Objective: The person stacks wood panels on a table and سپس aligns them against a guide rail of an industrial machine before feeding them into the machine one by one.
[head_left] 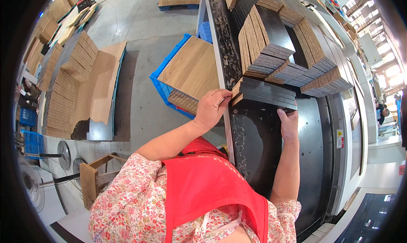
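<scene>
A small bundle of black-faced particleboard strips (265,92) lies on the black machine bed (260,130) in front of me. At its left end, my left hand (212,107) is closed, with thumb and fingertips pinching the strips' corner. The right end is gripped by my right hand (289,123), whose thumb shows on the near side while its fingers are hidden behind the boards. Just beyond the bundle, close to it, rise taller stacks of the same boards (269,37), their brown chipboard edges facing left.
Left of the bed stands a blue plastic crate (159,84) with a wood-grain board (190,65) on top. Farther left, more stacked boards (70,82) sit on a pallet. A wooden stool (91,179) and a fan (63,155) stand at lower left. A machine housing (339,158) borders the bed's right.
</scene>
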`<act>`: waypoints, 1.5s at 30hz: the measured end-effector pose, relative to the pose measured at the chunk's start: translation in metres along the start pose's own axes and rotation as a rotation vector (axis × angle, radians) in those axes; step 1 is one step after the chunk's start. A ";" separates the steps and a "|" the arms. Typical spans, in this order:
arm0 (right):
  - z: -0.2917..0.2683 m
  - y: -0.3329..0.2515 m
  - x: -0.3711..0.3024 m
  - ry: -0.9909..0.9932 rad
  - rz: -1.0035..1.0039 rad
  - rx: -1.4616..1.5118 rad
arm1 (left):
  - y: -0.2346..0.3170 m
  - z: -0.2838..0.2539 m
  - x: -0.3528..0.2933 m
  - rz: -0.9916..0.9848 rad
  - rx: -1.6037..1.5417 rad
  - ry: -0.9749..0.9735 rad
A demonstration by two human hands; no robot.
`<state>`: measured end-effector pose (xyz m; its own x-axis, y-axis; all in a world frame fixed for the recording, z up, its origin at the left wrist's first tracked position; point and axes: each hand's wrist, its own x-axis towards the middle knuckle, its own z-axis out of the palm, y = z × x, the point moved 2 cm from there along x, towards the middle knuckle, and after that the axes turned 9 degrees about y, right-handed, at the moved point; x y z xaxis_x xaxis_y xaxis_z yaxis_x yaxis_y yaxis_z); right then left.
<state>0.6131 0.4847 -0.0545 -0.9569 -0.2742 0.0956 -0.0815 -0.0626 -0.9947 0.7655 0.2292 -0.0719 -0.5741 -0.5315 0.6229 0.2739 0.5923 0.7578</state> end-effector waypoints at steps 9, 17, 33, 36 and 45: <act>0.001 0.000 -0.002 -0.001 0.009 0.014 | 0.006 -0.003 0.008 0.139 0.158 -0.019; 0.003 -0.001 -0.002 0.007 0.000 0.007 | -0.002 -0.001 0.005 -0.025 0.052 -0.063; 0.000 0.000 -0.002 0.030 0.012 -0.016 | 0.000 -0.004 0.007 0.044 0.045 -0.058; -0.001 0.001 -0.001 0.036 0.022 -0.023 | -0.001 -0.003 0.007 0.077 0.083 -0.057; -0.005 0.007 0.001 0.019 0.011 -0.029 | -0.006 0.003 0.005 -0.025 0.091 -0.077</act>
